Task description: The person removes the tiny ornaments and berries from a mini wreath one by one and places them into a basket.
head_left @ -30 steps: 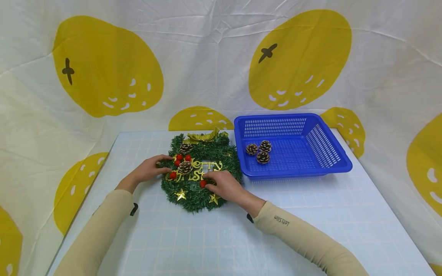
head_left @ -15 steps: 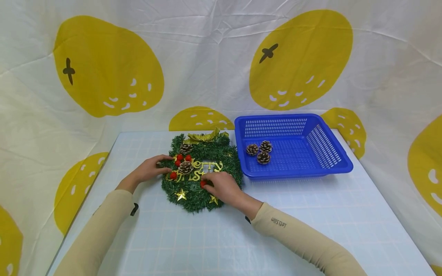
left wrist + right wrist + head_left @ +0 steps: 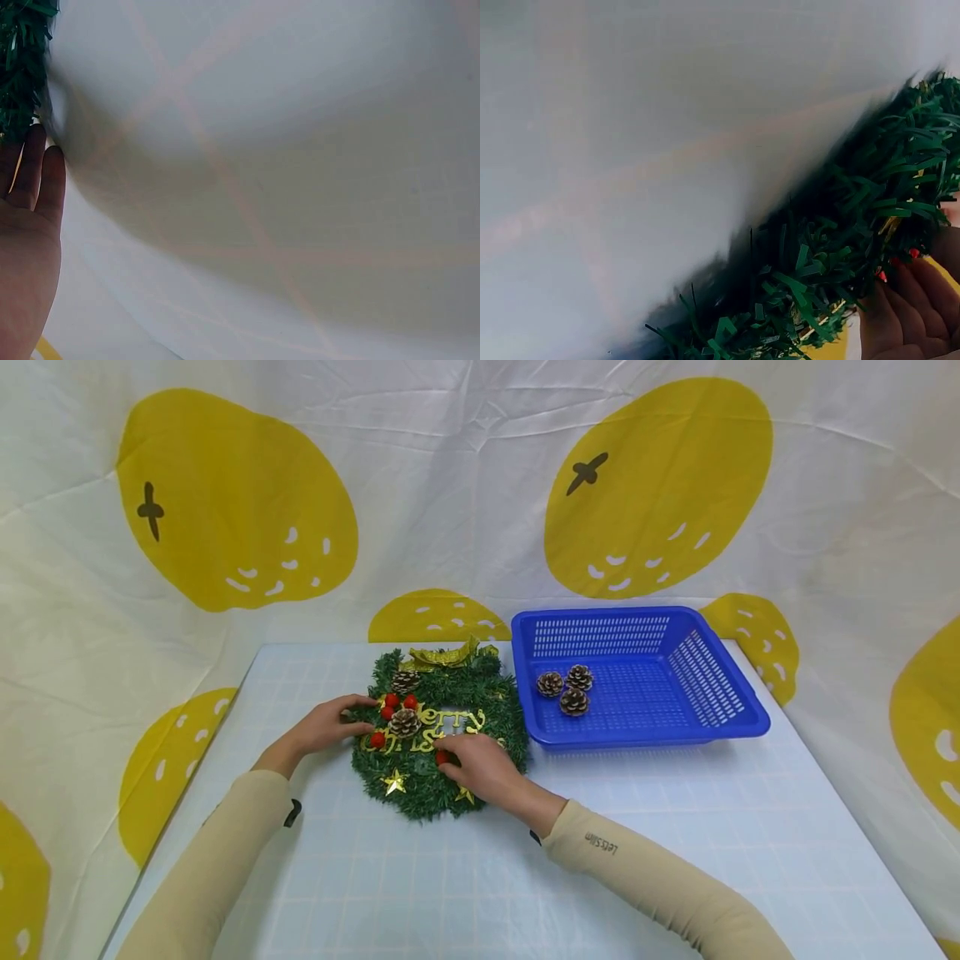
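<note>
A green Christmas wreath (image 3: 420, 802) lies flat on the table, with gold "Merry Christmas" lettering (image 3: 472, 720), gold stars and a gold ribbon (image 3: 442, 657) at its top. Two pine cones, one of them a larger brown one (image 3: 405, 722), and several red balls (image 3: 377, 740) sit on its left half. My left hand (image 3: 322, 727) rests at the wreath's left edge, fingers fairly straight and thumb apart. At the lower right of the lettering, my right hand (image 3: 483, 768) pinches a red ball (image 3: 442, 758) against the greenery, partly hidden by the fingers.
Right beside the wreath stands a blue plastic basket (image 3: 648, 735) with three pine cones (image 3: 574, 702) in its left part. A pale checked cloth (image 3: 360, 893) covers the table. Behind hangs a white curtain (image 3: 450, 485) printed with large yellow fruit.
My right hand has shifted slightly left and turned a little over the red ball. The left hand keeps its place at the wreath's edge.
</note>
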### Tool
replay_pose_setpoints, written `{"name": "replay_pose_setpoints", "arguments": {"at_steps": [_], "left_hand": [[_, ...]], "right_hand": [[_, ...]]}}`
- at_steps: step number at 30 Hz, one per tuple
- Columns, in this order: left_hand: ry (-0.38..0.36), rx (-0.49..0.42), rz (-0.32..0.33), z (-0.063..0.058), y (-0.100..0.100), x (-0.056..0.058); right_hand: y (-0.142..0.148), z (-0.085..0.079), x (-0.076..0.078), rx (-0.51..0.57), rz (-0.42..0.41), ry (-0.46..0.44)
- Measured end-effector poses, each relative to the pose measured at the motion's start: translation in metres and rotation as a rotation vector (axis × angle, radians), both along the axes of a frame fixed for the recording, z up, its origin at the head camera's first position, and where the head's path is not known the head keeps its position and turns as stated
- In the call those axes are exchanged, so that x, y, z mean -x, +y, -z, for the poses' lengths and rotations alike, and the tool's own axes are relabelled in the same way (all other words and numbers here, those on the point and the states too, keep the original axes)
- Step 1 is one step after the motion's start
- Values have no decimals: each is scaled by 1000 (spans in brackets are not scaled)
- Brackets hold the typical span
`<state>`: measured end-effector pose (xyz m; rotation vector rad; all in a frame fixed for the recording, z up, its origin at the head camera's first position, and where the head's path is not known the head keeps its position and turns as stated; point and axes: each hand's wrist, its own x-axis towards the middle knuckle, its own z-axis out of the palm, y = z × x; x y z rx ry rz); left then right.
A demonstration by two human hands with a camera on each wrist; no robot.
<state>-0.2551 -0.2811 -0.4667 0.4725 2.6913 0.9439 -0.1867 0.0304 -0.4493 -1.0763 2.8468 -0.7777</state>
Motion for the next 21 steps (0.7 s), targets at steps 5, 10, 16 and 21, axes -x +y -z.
{"name": "replay_pose_setpoints", "arguments": {"at_steps": [5, 10, 16, 21], "left_hand": [[0, 5, -4, 1, 0, 0], [-5, 4, -7, 0, 1, 0], [0, 16, -2, 2, 0, 1], [-3, 18, -8, 2, 0, 2]], "right_hand": [[0, 2, 0, 12, -13, 24], [1, 3, 0, 10, -31, 45], [1, 3, -1, -1, -27, 55], [0, 4, -2, -8, -40, 105]]}}
